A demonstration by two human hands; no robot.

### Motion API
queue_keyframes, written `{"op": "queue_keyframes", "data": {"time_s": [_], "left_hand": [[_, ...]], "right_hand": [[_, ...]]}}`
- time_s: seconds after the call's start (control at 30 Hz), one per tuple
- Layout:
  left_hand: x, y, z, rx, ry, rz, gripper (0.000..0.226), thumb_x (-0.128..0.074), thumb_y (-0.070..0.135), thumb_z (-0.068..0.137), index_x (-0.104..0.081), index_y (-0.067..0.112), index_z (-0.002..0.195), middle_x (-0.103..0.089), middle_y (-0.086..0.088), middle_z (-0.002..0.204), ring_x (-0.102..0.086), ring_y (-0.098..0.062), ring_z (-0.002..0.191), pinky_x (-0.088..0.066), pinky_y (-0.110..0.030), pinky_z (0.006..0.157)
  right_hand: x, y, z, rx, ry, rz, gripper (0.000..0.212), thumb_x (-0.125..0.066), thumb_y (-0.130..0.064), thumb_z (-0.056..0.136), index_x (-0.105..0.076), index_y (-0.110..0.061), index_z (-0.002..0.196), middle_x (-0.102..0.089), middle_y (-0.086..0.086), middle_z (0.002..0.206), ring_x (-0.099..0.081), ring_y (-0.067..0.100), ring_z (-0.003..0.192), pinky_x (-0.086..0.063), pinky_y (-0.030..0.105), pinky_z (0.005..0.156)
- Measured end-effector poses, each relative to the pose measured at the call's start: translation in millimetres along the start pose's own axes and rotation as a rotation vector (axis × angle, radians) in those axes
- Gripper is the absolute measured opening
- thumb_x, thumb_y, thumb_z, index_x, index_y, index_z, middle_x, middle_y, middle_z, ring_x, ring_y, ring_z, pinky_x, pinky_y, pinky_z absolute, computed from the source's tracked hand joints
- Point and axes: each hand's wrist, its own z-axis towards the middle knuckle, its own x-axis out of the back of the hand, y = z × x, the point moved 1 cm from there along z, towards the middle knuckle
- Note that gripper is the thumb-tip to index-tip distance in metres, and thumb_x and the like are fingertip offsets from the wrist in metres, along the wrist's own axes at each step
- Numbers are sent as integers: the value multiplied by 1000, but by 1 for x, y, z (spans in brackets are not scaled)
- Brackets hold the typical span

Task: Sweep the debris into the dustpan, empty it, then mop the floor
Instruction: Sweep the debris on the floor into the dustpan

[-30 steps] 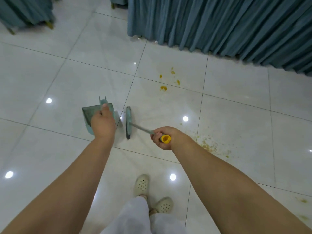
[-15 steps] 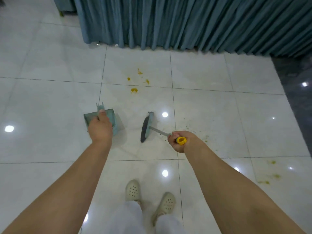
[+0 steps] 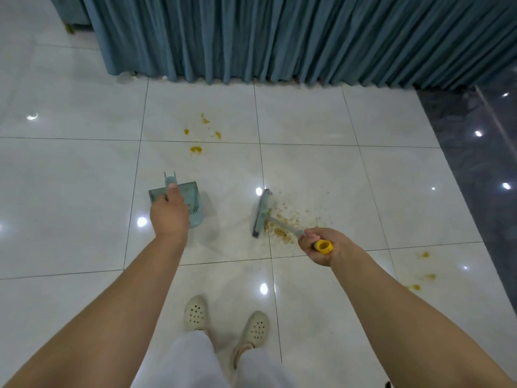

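My left hand (image 3: pixel 169 212) grips the handle of a pale green dustpan (image 3: pixel 193 203), held just over the white tile floor. My right hand (image 3: pixel 321 246) holds the yellow-capped handle of a small broom; the broom's head (image 3: pixel 261 212) stands on the floor to the right of the dustpan, with a gap between them. Brown crumbly debris (image 3: pixel 285 219) is scattered right beside the broom head, on its right. Yellow blobs (image 3: pixel 195 149) lie farther off, ahead of the dustpan.
A teal pleated curtain (image 3: pixel 279 37) hangs to the floor along the far side. Dark glossy flooring (image 3: pixel 481 163) begins at the right. More yellow smears (image 3: pixel 422 254) lie on the tiles at the right. My feet in cream perforated clogs (image 3: pixel 195 313) stand below.
The broom head has moved right, up against the crumb pile, which has come into plain sight. The dustpan has stayed at the left in my left hand. The view has shifted slightly.
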Motion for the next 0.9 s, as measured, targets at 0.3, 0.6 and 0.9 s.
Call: {"op": "queue_keyframes", "data": {"time_s": [0.3, 0.6, 0.9], "left_hand": [[-6, -11, -57, -47, 64, -15, 50, -38, 49, 95, -54, 8, 73, -51, -2, 60, -47, -17, 53, -39, -24, 51], [22, -34, -89, -61, 146, 71, 45, -40, 48, 96, -53, 10, 76, -53, 0, 64, -51, -16, 58, -46, -30, 57], [62, -45, -102, -35, 202, 101, 47, -39, 47, 97, -47, 15, 63, -52, -1, 64, -56, -25, 74, -50, -43, 79]], "right_hand": [[-3, 61, 3, -195, -155, -114, 10, -39, 1, 97, -44, 1, 88, -43, 13, 70, -35, 11, 23, -32, 12, 25], [39, 67, 11, -228, -83, -143, 11, -44, -3, 97, -47, 3, 88, -46, 15, 63, -35, 12, 23, -32, 12, 25], [56, 50, -6, -30, -19, -208, 8, -39, 2, 97, -45, -2, 94, -39, 10, 68, -32, 10, 23, -30, 11, 25]]}}
